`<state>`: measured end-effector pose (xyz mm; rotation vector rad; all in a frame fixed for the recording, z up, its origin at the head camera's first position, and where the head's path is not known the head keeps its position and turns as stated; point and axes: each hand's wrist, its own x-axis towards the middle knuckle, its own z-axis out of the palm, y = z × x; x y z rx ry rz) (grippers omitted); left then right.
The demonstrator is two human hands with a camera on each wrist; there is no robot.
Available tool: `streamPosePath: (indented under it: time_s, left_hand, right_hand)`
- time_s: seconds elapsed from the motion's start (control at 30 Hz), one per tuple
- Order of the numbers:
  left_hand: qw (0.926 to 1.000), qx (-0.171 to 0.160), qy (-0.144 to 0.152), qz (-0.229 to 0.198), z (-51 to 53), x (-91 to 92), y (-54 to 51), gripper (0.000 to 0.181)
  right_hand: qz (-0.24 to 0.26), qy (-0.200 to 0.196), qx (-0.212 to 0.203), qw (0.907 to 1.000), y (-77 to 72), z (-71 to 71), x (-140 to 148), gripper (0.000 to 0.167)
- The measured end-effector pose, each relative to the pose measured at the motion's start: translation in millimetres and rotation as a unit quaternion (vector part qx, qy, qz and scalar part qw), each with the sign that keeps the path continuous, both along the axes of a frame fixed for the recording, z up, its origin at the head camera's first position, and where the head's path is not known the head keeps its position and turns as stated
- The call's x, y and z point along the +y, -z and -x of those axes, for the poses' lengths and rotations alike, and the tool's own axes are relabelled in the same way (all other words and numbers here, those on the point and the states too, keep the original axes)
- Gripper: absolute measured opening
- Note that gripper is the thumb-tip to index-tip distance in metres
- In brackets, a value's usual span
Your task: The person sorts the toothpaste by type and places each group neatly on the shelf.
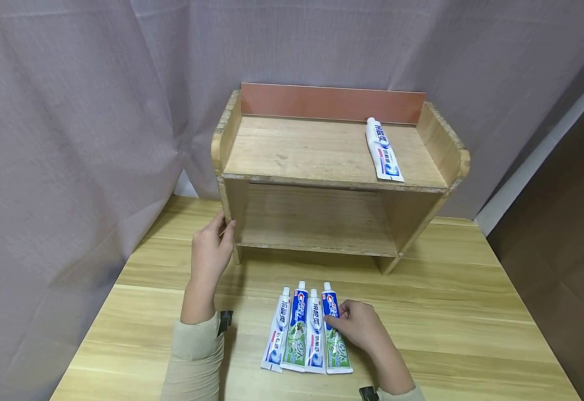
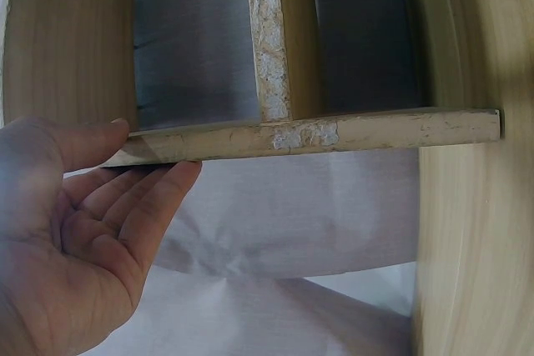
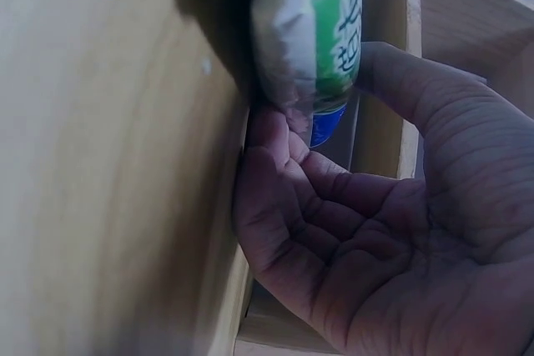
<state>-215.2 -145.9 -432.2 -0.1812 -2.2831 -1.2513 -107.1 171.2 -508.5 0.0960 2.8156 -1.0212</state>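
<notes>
My left hand [image 1: 208,253] holds the left side panel [image 2: 367,132] of a small wooden shelf [image 1: 297,147], thumb on one face and fingers on the other. On the table, my right hand [image 1: 364,324] pinches the rightmost toothpaste tube [image 1: 338,352], blue and green with a white cap. In the right wrist view the thumb lies on the tube's printed face [image 3: 334,31], with the fingertips at its edge. Side by side to its left lie a white toothpaste tube [image 1: 315,345], another blue-green tube [image 1: 297,340] and another white one [image 1: 277,337], caps toward the shelf.
One white toothpaste tube [image 1: 384,153] lies on the shelf's upper board, toward the right, its cap near the reddish back strip [image 1: 322,102]. The shelf stands at the back of the wooden table [image 1: 452,323]. A grey curtain [image 1: 71,111] hangs behind; a brown surface [image 1: 563,211] borders the right.
</notes>
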Motion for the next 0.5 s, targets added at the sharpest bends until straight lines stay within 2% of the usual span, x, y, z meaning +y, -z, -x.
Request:
streamPosePath:
  time_s: [0.5]
  left_hand:
    - [1.0000,-0.001,0.005,-0.003,-0.1,0.1,0.3,0.033]
  right_hand:
    - [0.007,0.002,-0.004,1.0000,1.9,0.7,2.4,0.032]
